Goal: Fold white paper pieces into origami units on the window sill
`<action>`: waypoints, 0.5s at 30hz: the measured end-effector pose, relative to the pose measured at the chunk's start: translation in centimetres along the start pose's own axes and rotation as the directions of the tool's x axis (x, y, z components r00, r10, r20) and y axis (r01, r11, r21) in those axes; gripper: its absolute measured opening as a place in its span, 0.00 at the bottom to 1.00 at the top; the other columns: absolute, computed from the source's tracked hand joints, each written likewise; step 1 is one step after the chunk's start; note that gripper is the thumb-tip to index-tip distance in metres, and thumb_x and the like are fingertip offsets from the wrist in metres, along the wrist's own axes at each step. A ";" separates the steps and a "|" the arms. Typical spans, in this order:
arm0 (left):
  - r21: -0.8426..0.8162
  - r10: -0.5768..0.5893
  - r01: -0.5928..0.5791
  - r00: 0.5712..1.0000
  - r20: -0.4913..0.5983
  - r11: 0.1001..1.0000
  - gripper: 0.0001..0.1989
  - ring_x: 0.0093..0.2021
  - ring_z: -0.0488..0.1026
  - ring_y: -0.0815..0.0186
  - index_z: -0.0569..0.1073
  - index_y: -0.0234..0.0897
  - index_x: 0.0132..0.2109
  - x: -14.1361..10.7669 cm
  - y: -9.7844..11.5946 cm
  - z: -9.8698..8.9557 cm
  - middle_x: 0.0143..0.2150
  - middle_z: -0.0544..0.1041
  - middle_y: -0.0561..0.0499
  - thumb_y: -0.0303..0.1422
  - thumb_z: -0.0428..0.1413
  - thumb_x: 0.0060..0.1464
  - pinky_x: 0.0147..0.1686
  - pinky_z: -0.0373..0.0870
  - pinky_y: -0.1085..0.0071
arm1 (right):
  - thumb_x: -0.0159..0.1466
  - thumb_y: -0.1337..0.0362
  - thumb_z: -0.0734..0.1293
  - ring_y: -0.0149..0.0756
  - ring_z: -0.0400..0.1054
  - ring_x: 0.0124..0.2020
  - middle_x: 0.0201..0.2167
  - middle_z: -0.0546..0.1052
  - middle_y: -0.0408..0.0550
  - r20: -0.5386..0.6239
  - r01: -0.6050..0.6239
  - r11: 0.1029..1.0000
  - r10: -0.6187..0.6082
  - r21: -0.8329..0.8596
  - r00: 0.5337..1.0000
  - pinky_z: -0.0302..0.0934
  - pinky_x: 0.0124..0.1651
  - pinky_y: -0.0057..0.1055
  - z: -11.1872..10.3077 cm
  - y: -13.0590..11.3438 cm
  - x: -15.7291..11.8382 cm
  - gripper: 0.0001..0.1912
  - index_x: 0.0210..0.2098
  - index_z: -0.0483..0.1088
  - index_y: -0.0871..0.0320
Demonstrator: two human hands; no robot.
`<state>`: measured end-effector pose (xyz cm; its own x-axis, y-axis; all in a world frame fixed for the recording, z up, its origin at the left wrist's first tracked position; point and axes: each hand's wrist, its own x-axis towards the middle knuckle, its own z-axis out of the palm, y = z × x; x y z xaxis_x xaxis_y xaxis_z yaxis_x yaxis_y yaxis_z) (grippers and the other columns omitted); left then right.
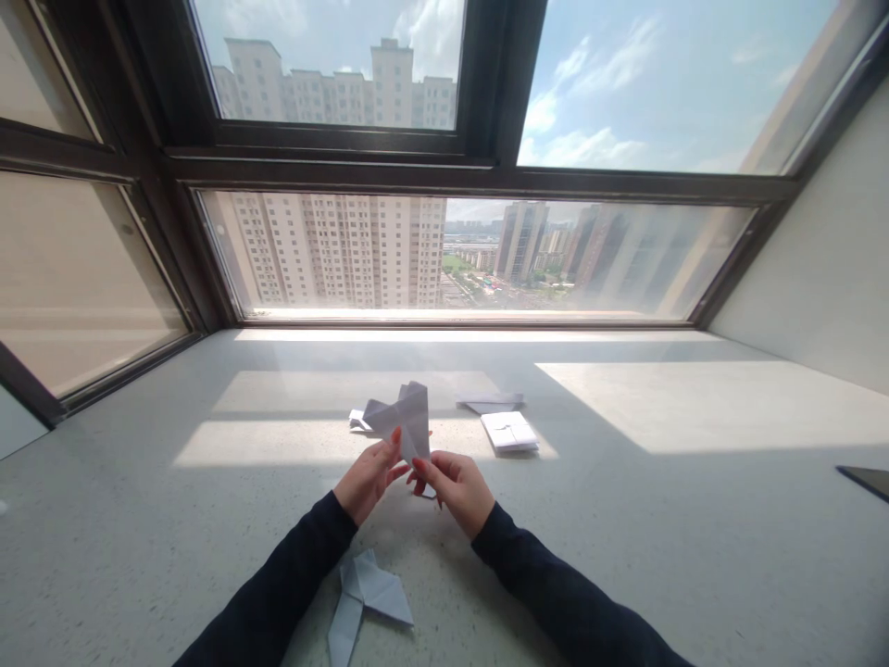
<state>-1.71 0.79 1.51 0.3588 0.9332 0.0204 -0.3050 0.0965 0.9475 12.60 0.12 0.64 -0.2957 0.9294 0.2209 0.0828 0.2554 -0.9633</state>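
A folded white paper (415,417) is held upright above the pale sill, between both hands. My left hand (368,477) pinches its lower left side, thumb on the near face. At its bottom corner, my right hand (458,484) closes thumb and fingers on the paper. Nearer to me, a folded paper shape with pointed ends (375,590) lies by my left forearm. Behind the held paper, part of a small white folded piece (358,421) shows. To the right rest a square folded paper (509,432) and a flat folded paper (492,401).
The pale speckled sill (659,537) runs up to a dark-framed window (479,185) with buildings outside. A dark flat object (865,480) lies at the far right edge. A white wall (826,278) stands on the right. Sunlight and shadow bands cross the sill.
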 end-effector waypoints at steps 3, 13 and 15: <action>0.016 0.042 -0.041 0.997 -0.066 0.999 0.24 0.49 0.63 0.56 0.67 0.36 0.46 0.2 0.4 -0.4 0.47 0.69 0.43 0.48 0.44 0.49 0.45 0.58 0.60 | 0.55 0.50 0.58 0.24 0.55 0.14 0.16 0.69 0.43 -0.303 0.054 0.999 -0.052 -0.001 0.951 0.51 0.16 0.23 -1.3 -0.3 0.3 0.20 0.22 0.67 0.61; 0.836 0.555 -0.180 0.814 -0.169 0.519 0.11 0.46 0.64 0.59 0.72 0.39 0.34 0.8 -0.7 -3.4 0.41 0.72 0.48 0.28 0.47 0.46 0.47 0.57 0.61 | 0.53 0.47 0.58 0.22 0.51 0.12 0.16 0.68 0.43 -0.427 0.054 0.997 -0.028 0.049 0.904 0.47 0.13 0.22 -2.0 -0.2 0.5 0.22 0.22 0.66 0.61; 0.939 0.573 -0.152 0.818 -0.055 0.307 0.12 0.49 0.62 0.58 0.73 0.40 0.34 0.8 -1.1 -3.7 0.43 0.71 0.47 0.27 0.46 0.46 0.48 0.55 0.59 | 0.53 0.47 0.58 0.22 0.51 0.12 0.16 0.67 0.42 -0.425 0.054 0.997 -0.025 0.056 0.905 0.47 0.13 0.22 -1.9 -0.2 0.5 0.22 0.22 0.66 0.61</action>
<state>-4.32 2.74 -0.66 0.0701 0.8373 0.5422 0.6804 -0.4376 0.5879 14.23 1.02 1.18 0.1350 0.9477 0.2892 0.0137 0.2900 -0.9569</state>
